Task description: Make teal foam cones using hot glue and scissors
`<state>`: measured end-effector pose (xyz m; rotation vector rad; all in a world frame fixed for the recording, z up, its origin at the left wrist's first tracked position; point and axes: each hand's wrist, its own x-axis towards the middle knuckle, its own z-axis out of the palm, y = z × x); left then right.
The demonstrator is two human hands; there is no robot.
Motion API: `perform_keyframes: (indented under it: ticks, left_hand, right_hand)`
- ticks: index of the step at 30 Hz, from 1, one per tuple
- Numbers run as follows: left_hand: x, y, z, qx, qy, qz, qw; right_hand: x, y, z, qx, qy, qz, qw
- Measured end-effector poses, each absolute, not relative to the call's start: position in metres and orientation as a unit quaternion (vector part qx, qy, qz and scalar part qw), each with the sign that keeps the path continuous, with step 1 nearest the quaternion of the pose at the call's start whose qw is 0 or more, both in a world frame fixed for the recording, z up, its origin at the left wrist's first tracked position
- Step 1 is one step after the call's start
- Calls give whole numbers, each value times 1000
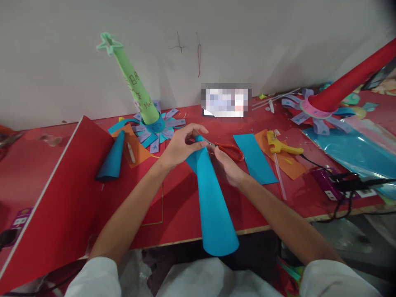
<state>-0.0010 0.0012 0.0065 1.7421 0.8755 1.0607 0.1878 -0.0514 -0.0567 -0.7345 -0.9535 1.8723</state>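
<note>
You hold a plain blue paper cone [213,206]; the scissors [230,150] have orange handles, and the glue gun [280,144] is yellow.

Matt blue paper cone [213,206], glossy red-handled metal scissors [230,150], smooth red tabletop [182,206], shiny blue plastic film [359,152]
</note>
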Motion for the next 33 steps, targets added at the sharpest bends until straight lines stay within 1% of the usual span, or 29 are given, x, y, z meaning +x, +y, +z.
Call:
perform_keyframes:
  ticks: [2, 4, 7, 13, 20, 27, 33]
  left_hand:
    - [-1, 4, 2, 704, 375, 430, 424]
    - [-2, 7, -2, 704, 385, 430, 413]
    - [-5, 10, -6, 697, 396, 432, 414]
    - [-13, 14, -1, 708, 385, 404, 432]
    - [-18, 13, 8, 750, 357, 369, 417]
    - [-34, 13, 21, 770, 258, 316, 490]
    - [-46, 13, 27, 789, 201, 272, 513]
  right_hand:
    - [190, -54, -52, -303, -413, 745, 427]
    - [189, -56, -49, -319, -434, 746, 392]
    - [186, -58, -48, -323, -413, 775, 351]
    - [185, -58, -44, -246, -382, 812, 367]
    - [189, -58, -42, -212, -393, 831, 331]
    - [190, -58, -47, -140, -380, 849, 340]
    - [192, -61, -44, -118, -388, 850, 336]
